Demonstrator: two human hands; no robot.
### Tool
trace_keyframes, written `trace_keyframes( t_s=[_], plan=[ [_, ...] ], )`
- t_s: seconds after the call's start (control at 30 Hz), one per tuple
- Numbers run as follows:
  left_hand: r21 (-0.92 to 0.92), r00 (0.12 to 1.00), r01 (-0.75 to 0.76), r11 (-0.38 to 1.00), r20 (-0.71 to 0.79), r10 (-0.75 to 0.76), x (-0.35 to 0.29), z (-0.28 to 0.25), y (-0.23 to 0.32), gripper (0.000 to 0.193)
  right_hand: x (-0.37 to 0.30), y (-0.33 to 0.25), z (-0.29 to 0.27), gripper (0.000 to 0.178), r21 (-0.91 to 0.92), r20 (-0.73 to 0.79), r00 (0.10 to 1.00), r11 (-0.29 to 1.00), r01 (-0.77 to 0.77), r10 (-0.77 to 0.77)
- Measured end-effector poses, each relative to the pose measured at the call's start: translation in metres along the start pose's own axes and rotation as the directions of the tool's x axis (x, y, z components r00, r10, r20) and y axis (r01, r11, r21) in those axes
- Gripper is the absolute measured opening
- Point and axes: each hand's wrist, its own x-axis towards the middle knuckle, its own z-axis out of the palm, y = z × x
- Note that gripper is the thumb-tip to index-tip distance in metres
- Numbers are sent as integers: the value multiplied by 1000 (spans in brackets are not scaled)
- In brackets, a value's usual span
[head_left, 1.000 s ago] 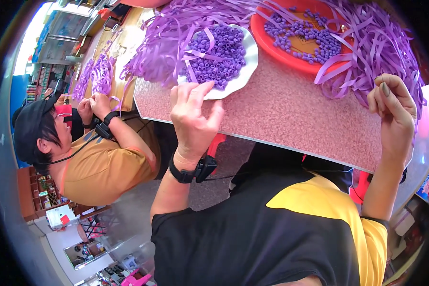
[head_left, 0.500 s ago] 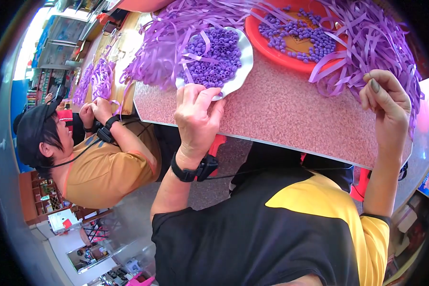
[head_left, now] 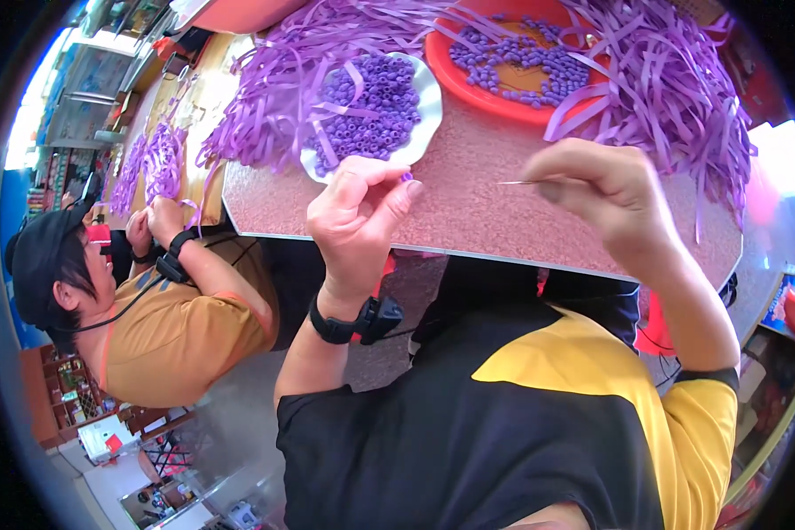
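Observation:
My left hand (head_left: 355,208) is at the near rim of a white scalloped plate (head_left: 429,99). Its thumb and forefinger pinch a small purple bead (head_left: 406,177). A heap of purple beads (head_left: 371,115) lies on the plate, with a few ribbon ends across it. Over the table to the right, my right hand (head_left: 605,190) is closed in a pinch on a thin needle (head_left: 514,183), whose tip points left toward the bead. The hand is slightly blurred, and I cannot see whether a thread runs from the needle.
Purple ribbons (head_left: 256,106) lie left of the plate; more ribbons (head_left: 658,97) hang over the table's right side. Between them stands a red basin (head_left: 442,66) with purple beads. The speckled pink table (head_left: 477,212) ends near my body. A co-worker (head_left: 177,327) sits at left, hands at another table.
My right hand has come left and nearer my left hand, bringing the needle into sight. My left hand has lifted off the plate's edge with a bead. The whole view has shifted slightly.

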Motion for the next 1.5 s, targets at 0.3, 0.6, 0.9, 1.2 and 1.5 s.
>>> trace_keyframes(
  t_s=[0.3,0.6,0.9,1.2,1.5],
  plan=[
    [-231,985,169,958,64,-158,-5,30,14,17,13,7,20,18,-198,22,993,973,114,-112],
    [-229,997,58,972,70,-43,-4,43,18,15,14,16,21,18,-197,77,995,977,77,-63],
    [-402,986,166,900,89,-142,-7,54,16,15,10,28,23,15,-256,42,991,957,137,-130],
    [-562,947,318,764,146,-286,-3,61,20,12,10,25,16,11,-11,-36,999,1000,-26,25],
    [-741,935,335,583,186,-301,11,67,25,13,11,21,8,13,255,-61,986,957,-137,158]
  ],
)
